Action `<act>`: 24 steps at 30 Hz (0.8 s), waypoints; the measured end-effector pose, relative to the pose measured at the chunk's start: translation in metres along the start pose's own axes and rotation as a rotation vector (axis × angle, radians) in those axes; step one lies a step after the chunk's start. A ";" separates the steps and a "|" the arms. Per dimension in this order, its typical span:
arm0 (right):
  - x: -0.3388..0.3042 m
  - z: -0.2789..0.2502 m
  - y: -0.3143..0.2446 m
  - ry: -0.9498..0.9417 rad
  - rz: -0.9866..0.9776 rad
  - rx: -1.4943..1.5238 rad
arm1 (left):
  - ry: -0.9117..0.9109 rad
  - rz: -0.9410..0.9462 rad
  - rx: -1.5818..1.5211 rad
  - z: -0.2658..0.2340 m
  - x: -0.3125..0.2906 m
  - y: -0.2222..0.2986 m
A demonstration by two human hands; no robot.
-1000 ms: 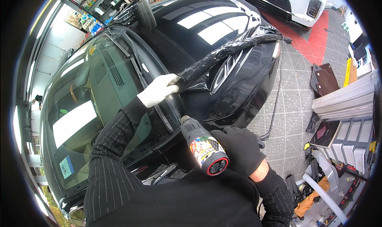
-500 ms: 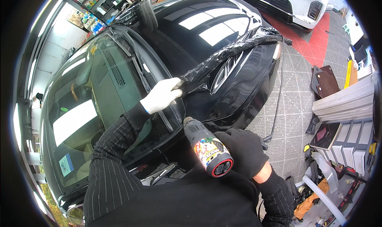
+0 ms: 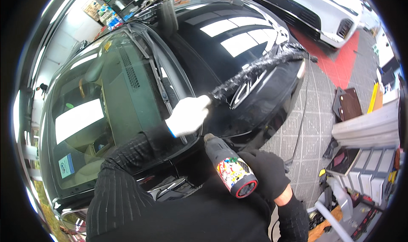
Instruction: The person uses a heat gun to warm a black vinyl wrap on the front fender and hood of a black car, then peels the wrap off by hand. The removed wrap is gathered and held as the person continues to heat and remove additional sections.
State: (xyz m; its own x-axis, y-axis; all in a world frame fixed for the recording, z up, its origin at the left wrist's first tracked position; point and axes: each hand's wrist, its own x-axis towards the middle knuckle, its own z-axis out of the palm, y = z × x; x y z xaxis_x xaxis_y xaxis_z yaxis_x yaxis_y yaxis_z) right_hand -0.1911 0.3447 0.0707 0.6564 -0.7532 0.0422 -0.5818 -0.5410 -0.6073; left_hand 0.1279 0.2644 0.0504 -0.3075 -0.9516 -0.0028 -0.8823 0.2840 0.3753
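A white glove covers my left hand (image 3: 189,116), its fingers closed on the near end of a long, bunched strip of black film (image 3: 257,68). The strip stretches across the black car's fender (image 3: 259,112), past the vent trim, toward the headlight end. In a black glove, my right hand (image 3: 268,174) grips a heat gun (image 3: 233,167) with a colourful sticker-covered body and a red ring at the back. The gun's nozzle points away from me, toward the fender and windshield corner, just below my left hand. My right hand largely hides the gun's handle.
The windshield (image 3: 97,119) and wipers lie to my left, the glossy hood (image 3: 199,51) ahead. A white car (image 3: 314,12) stands at the far right. A dark cable (image 3: 301,127) runs over the grey tile floor. Storage bins (image 3: 372,165) and shop clutter fill the right side.
The view has shifted a little, so the car and floor sit lower in the picture. My left hand, blurred, still pulls on the film strip; the heat gun stays below it.
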 end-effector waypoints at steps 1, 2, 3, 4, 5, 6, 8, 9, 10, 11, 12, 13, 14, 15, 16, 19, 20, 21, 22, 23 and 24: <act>-0.002 -0.001 0.001 0.001 -0.003 0.046 | 0.025 0.020 -0.012 0.007 -0.003 0.003; -0.004 -0.003 0.002 -0.023 -0.001 0.052 | 0.076 0.094 0.057 0.014 -0.006 0.007; -0.006 -0.006 0.003 -0.044 -0.006 0.054 | 0.125 0.105 0.075 0.020 -0.009 0.010; -0.009 -0.009 0.004 -0.056 -0.027 0.063 | 0.147 0.082 0.100 0.028 -0.013 0.015; -0.009 -0.011 0.005 -0.092 -0.019 0.065 | 0.171 0.092 0.107 0.034 -0.015 0.018; -0.009 -0.012 0.006 -0.130 -0.020 0.055 | 0.206 0.115 0.118 0.039 -0.016 0.022; -0.010 -0.015 0.008 -0.182 -0.009 0.054 | 0.161 0.118 0.119 0.045 -0.020 0.028; -0.010 -0.014 0.008 -0.174 -0.007 0.034 | 0.178 0.134 0.142 0.046 -0.022 0.031; -0.010 -0.013 0.009 -0.182 0.008 0.019 | 0.205 0.147 0.158 0.047 -0.024 0.035; -0.010 -0.014 0.010 -0.193 0.012 0.017 | 0.127 0.110 0.224 0.048 -0.024 0.038; -0.011 -0.013 0.011 -0.199 0.011 0.020 | 0.128 0.099 0.227 0.046 -0.024 0.037; -0.011 -0.013 0.014 -0.204 0.012 0.028 | 0.128 0.092 0.234 0.043 -0.021 0.035; -0.010 -0.012 0.015 -0.216 0.024 0.034 | 0.138 0.100 0.240 0.039 -0.018 0.031; -0.009 -0.010 0.017 -0.212 0.000 0.026 | 0.116 0.050 0.197 0.033 -0.015 0.023; -0.009 -0.009 0.017 -0.217 -0.005 0.017 | 0.000 -0.038 0.073 0.025 -0.006 0.009; -0.011 -0.008 0.015 -0.204 -0.001 0.032 | -0.161 -0.221 -0.212 0.009 0.018 -0.028; -0.010 -0.007 0.014 -0.197 0.001 0.033 | -0.156 -0.122 -0.217 0.005 0.024 -0.039; -0.011 -0.008 0.013 -0.183 -0.005 0.041 | -0.218 -0.120 -0.234 0.002 0.031 -0.050; -0.011 -0.008 0.012 -0.169 0.004 0.049 | -0.281 -0.119 -0.236 0.002 0.035 -0.056; -0.011 -0.008 0.010 -0.150 0.001 0.060 | -0.259 -0.060 -0.188 0.006 0.035 -0.058; -0.011 -0.008 0.009 -0.131 -0.006 0.071 | -0.225 -0.003 -0.128 0.009 0.035 -0.060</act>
State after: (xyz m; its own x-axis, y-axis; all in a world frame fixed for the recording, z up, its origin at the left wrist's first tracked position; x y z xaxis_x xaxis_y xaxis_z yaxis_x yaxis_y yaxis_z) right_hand -0.2077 0.3446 0.0713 0.7196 -0.6923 -0.0545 -0.5451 -0.5144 -0.6620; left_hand 0.1666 0.2150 0.0195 -0.3891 -0.8980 -0.2053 -0.8355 0.2502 0.4893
